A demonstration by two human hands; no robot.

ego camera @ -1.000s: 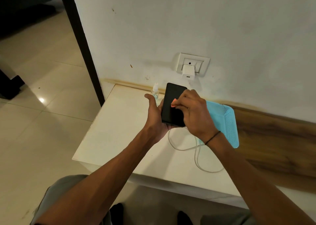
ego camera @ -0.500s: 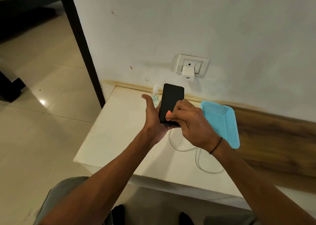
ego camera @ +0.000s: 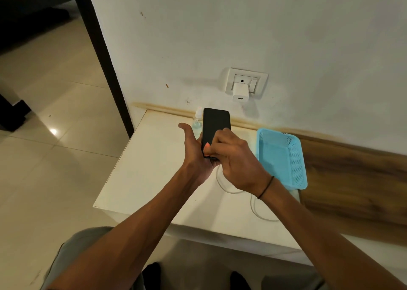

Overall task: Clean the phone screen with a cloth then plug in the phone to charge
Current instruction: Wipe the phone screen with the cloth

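A black phone (ego camera: pixel 214 124) stands nearly upright above the white table (ego camera: pixel 149 168), its dark screen facing me. My left hand (ego camera: pixel 195 151) cradles it from behind and below, thumb sticking out to the left. My right hand (ego camera: pixel 233 160) presses a small orange-pink cloth (ego camera: pixel 207 145) against the lower left of the screen; most of the cloth is hidden under the fingers. A white charging cable (ego camera: pixel 253 204) loops on the table beneath my right wrist. A white charger block (ego camera: pixel 240 92) sits in the wall socket (ego camera: pixel 261 80).
A small clear spray bottle (ego camera: pixel 197 121) stands behind the phone at the wall. A light blue perforated basket (ego camera: pixel 282 157) lies right of my hands. A dark door frame (ego camera: pixel 103 56) and tiled floor (ego camera: pixel 50 157) are on the left.
My right hand with the cloth has slid down the screen from the middle to the lower edge. More of the phone's upper screen shows now.
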